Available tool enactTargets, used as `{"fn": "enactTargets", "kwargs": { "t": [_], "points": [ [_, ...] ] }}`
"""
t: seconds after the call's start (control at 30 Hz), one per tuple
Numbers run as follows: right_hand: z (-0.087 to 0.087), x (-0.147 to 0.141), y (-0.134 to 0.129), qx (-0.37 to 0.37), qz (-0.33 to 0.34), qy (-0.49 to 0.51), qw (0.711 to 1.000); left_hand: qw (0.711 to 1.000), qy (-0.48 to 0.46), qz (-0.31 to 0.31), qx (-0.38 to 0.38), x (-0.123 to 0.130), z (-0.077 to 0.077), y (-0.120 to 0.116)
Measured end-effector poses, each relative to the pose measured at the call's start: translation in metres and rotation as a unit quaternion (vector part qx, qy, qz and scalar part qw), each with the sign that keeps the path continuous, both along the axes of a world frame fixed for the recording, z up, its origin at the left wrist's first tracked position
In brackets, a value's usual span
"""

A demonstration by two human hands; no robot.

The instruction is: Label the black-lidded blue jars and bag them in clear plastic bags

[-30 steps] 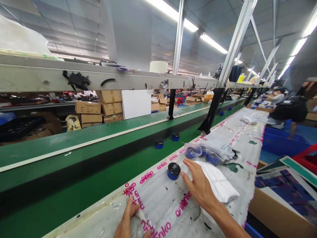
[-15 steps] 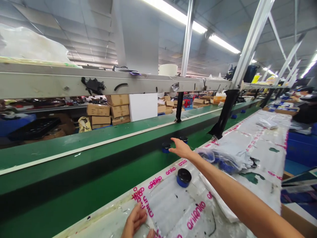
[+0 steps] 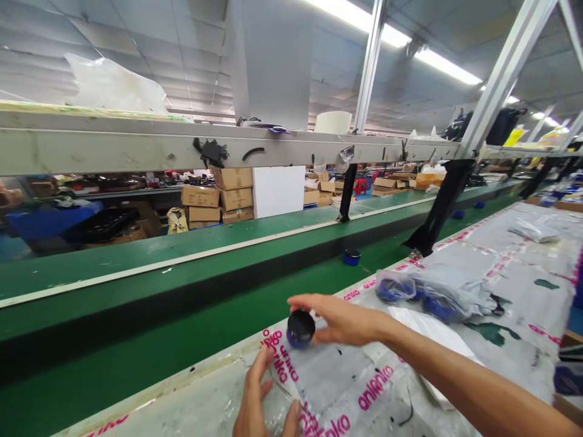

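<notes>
A small round blue container with a black top [image 3: 300, 329] is between the thumb and fingers of my right hand [image 3: 334, 318], above the near edge of the covered table. It is slightly blurred. My left hand [image 3: 262, 394] is just nearer to me, its fingers and thumb apart and nothing between them. A similar blue and black container [image 3: 351, 258] stands on the green conveyor belt [image 3: 218, 331] farther off. Blue items in a clear plastic bag [image 3: 432, 294] lie on the table beyond my right forearm.
Printed plastic sheeting [image 3: 455, 255] covers the table along the belt. A grey shelf beam [image 3: 282, 152] runs above the belt on posts, one wrapped in black [image 3: 439, 206]. Cardboard boxes [image 3: 200, 197] are stacked behind. More blue containers [image 3: 458, 214] sit down the belt.
My right hand has come back from the belt to near my left hand, with a container in it. One of two nearby belt containers is gone. The container seen on the table no longer shows there.
</notes>
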State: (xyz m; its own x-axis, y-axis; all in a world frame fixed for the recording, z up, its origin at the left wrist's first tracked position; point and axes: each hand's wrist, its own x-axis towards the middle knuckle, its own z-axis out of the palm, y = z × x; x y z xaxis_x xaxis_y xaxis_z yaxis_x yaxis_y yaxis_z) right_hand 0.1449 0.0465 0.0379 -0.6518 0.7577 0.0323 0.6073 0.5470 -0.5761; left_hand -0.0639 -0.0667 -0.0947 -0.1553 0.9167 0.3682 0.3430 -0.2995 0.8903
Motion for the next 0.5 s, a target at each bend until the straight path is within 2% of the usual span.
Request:
{"fn": "enactTargets", "kwargs": {
  "t": [0.1, 0.2, 0.27, 0.33, 0.43, 0.5],
  "points": [
    [0.002, -0.011, -0.037, -0.021, 0.115, -0.001, 0.993, 0.999, -0.011, -0.051, 0.007, 0.001, 0.001, -0.001],
    [-0.01, -0.016, -0.054, -0.023, 0.125, 0.012, 0.992, 0.996, -0.01, -0.09, -0.027, 0.0, 0.002, -0.003],
    [-0.024, -0.015, -0.061, -0.01, 0.079, 0.04, 0.996, 0.995, -0.004, -0.081, -0.054, -0.002, 0.003, -0.004],
    [-0.041, -0.014, -0.069, 0.006, -0.006, 0.078, 0.997, 0.996, 0.007, -0.063, -0.068, -0.005, 0.006, -0.004],
    [-0.064, -0.016, -0.086, 0.004, -0.144, 0.128, 0.981, 0.996, 0.024, -0.041, -0.074, -0.004, 0.012, -0.006],
    [-0.075, -0.021, -0.099, -0.03, -0.193, 0.161, 0.967, 0.996, 0.028, -0.022, -0.082, -0.001, 0.016, -0.008]
  ]
}}
